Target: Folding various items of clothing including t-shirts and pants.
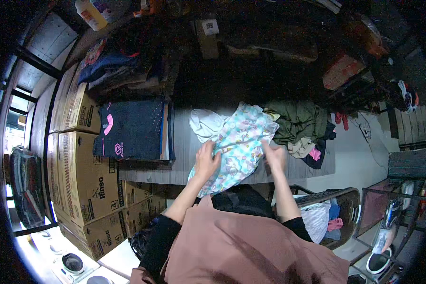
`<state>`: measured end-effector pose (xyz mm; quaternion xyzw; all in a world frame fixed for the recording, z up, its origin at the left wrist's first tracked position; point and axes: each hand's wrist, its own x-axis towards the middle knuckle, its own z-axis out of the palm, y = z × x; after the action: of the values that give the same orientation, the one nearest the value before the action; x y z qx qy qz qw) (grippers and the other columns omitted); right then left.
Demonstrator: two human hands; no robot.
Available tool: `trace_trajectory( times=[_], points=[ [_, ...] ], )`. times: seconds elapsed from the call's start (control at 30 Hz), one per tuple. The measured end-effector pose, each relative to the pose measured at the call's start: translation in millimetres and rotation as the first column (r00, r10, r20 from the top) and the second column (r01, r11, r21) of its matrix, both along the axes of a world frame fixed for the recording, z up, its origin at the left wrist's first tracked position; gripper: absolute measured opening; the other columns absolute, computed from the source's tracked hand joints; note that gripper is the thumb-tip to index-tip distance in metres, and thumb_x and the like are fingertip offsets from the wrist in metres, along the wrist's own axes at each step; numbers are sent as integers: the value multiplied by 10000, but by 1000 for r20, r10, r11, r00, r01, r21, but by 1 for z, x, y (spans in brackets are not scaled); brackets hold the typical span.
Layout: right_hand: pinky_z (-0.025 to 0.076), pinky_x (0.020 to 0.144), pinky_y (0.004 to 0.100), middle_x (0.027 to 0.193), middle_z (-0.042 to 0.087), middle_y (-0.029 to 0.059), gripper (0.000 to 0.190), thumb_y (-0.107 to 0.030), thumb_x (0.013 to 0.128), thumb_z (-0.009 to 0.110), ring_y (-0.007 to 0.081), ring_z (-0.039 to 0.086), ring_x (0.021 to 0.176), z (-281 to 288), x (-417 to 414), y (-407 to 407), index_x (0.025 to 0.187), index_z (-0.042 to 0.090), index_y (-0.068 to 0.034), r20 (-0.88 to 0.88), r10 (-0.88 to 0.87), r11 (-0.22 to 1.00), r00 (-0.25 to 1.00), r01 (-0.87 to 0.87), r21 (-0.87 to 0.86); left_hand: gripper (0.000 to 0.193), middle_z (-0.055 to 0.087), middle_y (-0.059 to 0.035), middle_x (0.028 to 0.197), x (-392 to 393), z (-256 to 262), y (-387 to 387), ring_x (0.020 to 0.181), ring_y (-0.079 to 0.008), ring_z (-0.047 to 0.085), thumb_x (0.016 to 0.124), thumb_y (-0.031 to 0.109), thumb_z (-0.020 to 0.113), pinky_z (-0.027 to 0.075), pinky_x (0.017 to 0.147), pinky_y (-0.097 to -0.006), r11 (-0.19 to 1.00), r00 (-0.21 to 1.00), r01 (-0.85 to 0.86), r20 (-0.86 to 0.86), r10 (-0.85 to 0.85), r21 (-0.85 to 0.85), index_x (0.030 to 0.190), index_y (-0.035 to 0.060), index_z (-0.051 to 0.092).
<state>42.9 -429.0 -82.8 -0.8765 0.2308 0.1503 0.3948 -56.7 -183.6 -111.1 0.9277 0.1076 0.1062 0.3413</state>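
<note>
A pastel garment (234, 149) with a printed pattern of rainbows and clouds lies spread on the grey wood-grain table (145, 174), its lower end hanging past the front edge. The fingers of my left hand (208, 161) are bent onto its left side, gripping the cloth. At its right edge is my right hand (276, 158), slightly blurred; its fingertips meet the fabric, but the grip is unclear. Just behind the garment's left side lies a white cloth piece (206, 125). An olive-green garment (298, 120) is heaped to the right, with a beige cloth (301, 147) by it.
A folded dark stack of clothes (135, 131) stands at the table's left, beside Rinso cardboard cartons (92, 177). More folded clothes (117, 71) lie behind. A brown plastic laundry basket (351, 209) with clothes stands at front right, near a metal rack (394, 198).
</note>
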Motion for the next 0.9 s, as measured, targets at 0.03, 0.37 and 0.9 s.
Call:
trace_trajectory(
  times=[0.03,0.37,0.9],
  points=[
    [514,589,389,664,662,170,575,-509,691,729,270,656,563,10,-6,6,727,662,60,-120,-27,985,992,46,163,509,559,-177,1200,18,3,-10,1095,-378,529,752,194,713,421,917,-442,1000,1000,14,6,-14,-3,1190,21,521],
    [452,698,261,847,648,45,174,13,754,548,115,577,736,66,17,13,908,628,19,116,122,594,986,-166,787,570,638,-131,1149,56,68,28,1000,-217,638,760,174,767,505,891,-387,237,713,-497,-549,-437,-835,1240,-30,538],
    [482,750,226,1004,671,52,298,-193,973,520,83,610,853,255,33,78,1112,618,52,507,307,248,806,-582,775,427,645,-91,1119,12,223,86,1016,-191,624,817,215,715,513,885,-387,-199,996,19,1,88,-980,1188,45,590]
  ],
)
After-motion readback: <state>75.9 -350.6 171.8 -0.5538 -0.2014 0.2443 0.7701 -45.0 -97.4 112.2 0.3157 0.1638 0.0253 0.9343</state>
